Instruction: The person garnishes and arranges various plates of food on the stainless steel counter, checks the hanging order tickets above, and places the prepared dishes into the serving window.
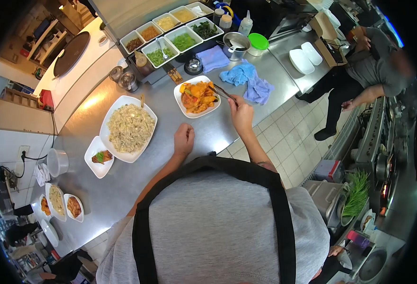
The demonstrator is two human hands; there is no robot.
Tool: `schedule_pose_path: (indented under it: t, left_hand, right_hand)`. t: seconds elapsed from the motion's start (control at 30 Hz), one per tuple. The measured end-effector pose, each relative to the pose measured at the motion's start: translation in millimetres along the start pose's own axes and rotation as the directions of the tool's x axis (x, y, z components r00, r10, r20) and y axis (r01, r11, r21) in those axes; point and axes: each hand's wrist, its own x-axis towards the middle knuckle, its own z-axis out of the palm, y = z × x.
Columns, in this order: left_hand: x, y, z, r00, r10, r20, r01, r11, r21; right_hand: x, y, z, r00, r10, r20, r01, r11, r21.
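Note:
My right hand (pixel 241 113) is closed around slim dark tongs (pixel 224 92), whose tips reach the orange, saucy food (pixel 198 98) in a white square bowl (pixel 180 105). My left hand (pixel 184 139) is curled into a fist just in front of that bowl, with nothing visible in it. Left of it stands a large white dish of fried rice (pixel 130 128), with a small wooden piece at its upper rim. Against this dish sits a smaller white dish (pixel 95 168) holding browned food with a green garnish.
Containers of chopped greens (pixel 184 42) and other toppings line the back. Blue cloths (pixel 239 73), a steel pot (pixel 237 52) and a green-lidded tub (pixel 258 41) stand nearby. More filled dishes (pixel 57 201) are at lower left. A co-worker (pixel 369 71) stands right, near the stove (pixel 383 156).

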Motion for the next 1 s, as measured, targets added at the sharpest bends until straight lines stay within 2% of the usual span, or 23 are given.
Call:
schedule_pose_path:
  t: [0.17,0.37,0.47,0.57,0.67,0.77,1.0]
  left_hand:
    - [2,9,0,0.999,0.042,-0.003,-0.042,0.999,0.011]
    - [0,4,0,1.0,0.005,-0.018,-0.005,1.0,0.006]
    - [1,-4,3,0.972,-0.231,-0.043,0.211,0.937,-0.277]
    - [12,-10,6,0.901,-0.419,-0.111,0.326,0.825,-0.461]
    - [30,11,-2,0.821,-0.564,-0.089,0.48,0.766,-0.429]
    - [42,4,-8,0.787,-0.616,-0.023,0.548,0.717,-0.431]
    - [41,-8,-5,0.776,-0.63,-0.017,0.561,0.703,-0.437]
  right_hand:
    - [-3,2,-3,1.0,-0.007,0.025,0.007,1.0,-0.024]
    - [-6,-8,3,0.991,0.084,0.099,-0.08,0.996,-0.049]
    - [-4,-14,1,0.986,0.093,0.137,-0.087,0.995,-0.051]
    - [1,-15,-4,0.984,0.042,0.171,-0.036,0.999,-0.039]
    - [3,-8,-1,0.981,0.005,0.196,0.003,0.999,-0.038]
    - [3,-12,3,0.975,-0.008,0.223,0.02,0.999,-0.049]
    - [8,-7,17,0.977,-0.018,0.211,0.019,1.0,-0.004]
